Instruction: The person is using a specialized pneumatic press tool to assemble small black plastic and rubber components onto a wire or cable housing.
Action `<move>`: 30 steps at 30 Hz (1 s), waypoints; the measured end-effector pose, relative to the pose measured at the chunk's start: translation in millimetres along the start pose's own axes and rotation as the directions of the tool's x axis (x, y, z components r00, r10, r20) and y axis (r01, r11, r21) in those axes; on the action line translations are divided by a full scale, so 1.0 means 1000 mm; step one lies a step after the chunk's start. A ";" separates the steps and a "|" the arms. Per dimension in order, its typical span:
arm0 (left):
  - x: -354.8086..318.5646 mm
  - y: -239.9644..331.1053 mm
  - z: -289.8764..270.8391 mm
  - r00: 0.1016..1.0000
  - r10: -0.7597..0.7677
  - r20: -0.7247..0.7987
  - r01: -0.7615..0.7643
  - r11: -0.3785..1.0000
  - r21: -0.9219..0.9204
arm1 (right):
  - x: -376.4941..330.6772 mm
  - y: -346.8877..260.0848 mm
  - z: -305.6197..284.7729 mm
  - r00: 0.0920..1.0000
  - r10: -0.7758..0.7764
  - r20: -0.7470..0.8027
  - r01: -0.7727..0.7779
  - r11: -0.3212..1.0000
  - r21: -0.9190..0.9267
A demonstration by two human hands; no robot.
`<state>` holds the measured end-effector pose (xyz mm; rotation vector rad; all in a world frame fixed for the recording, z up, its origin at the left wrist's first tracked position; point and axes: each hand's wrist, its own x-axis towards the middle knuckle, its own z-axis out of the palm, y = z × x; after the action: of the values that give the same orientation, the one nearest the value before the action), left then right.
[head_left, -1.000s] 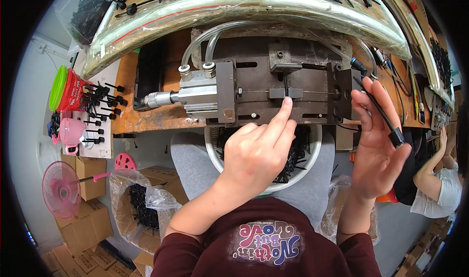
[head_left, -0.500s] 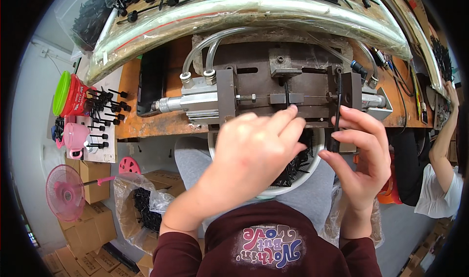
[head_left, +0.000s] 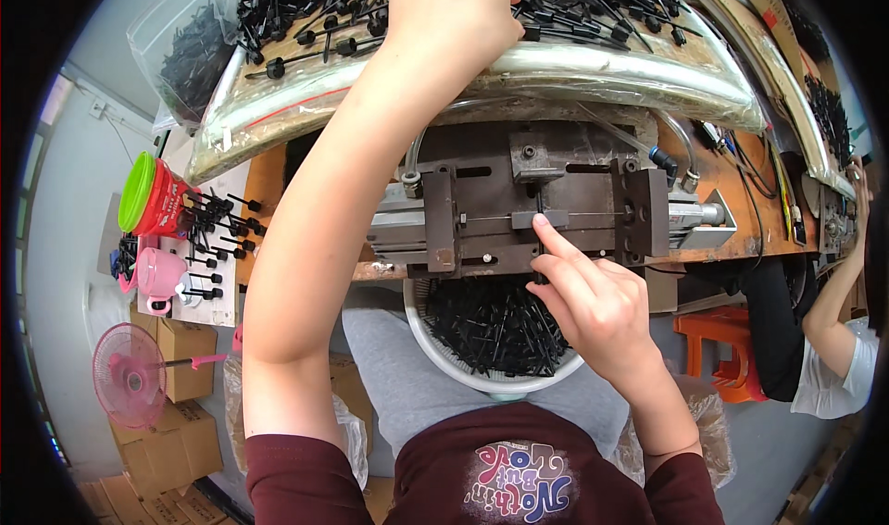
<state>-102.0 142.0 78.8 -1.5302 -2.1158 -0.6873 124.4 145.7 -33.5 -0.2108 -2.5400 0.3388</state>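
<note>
My left hand [head_left: 454,11] reaches over the heap of black plastic rods with knobbed ends [head_left: 593,6] on the far tray; its fingers are mostly cut off by the upper edge, so whether they grip a rod is hidden. My right hand [head_left: 597,307] is at the dark metal fixture [head_left: 482,168]. Its index fingertip rests on the small grey block [head_left: 553,219] in the middle. Thumb and bent fingers pinch the lower end of a black rod [head_left: 540,270], which runs up across that block beneath the index finger.
A white basket [head_left: 428,340] of black rods sits between my legs under the fixture. Air cylinders [head_left: 690,214] flank the fixture. At left are a pink cup [head_left: 159,275], a red-green tub [head_left: 153,196] and a pink fan [head_left: 130,377]. Another person's arm [head_left: 838,312] shows at far right.
My left hand has gone from the fixture up to the far heap. My right hand has moved left with its rod to the centre block, where the rod now lies.
</note>
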 end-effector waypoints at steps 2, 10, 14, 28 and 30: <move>0.008 -0.008 0.005 0.999 -0.032 0.001 0.032 0.999 -0.016 | 0.002 -0.001 -0.002 1.000 -0.001 0.031 0.002 1.000 -0.012; 0.002 -0.014 -0.040 0.988 -0.150 -0.040 0.142 0.975 -0.171 | 0.018 0.000 -0.023 0.991 -0.034 0.132 0.029 0.999 0.035; -0.033 -0.002 -0.064 0.978 -0.004 -0.210 -0.039 0.979 -0.198 | 0.070 0.020 -0.043 0.993 0.059 -0.107 -0.037 0.979 0.200; -0.161 0.053 -0.025 0.994 0.109 -0.001 -0.095 0.862 -0.497 | 0.232 0.092 -0.059 0.859 0.260 0.441 -0.014 0.873 -0.487; -0.172 0.057 -0.014 0.995 0.098 0.025 -0.074 0.871 -0.487 | 0.233 0.094 -0.060 0.839 0.288 0.462 -0.043 0.880 -0.472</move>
<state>3.6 21.7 -7.0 -1.8998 -1.9846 -1.2317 -27.8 298.9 107.8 -0.5975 -3.1257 -0.1655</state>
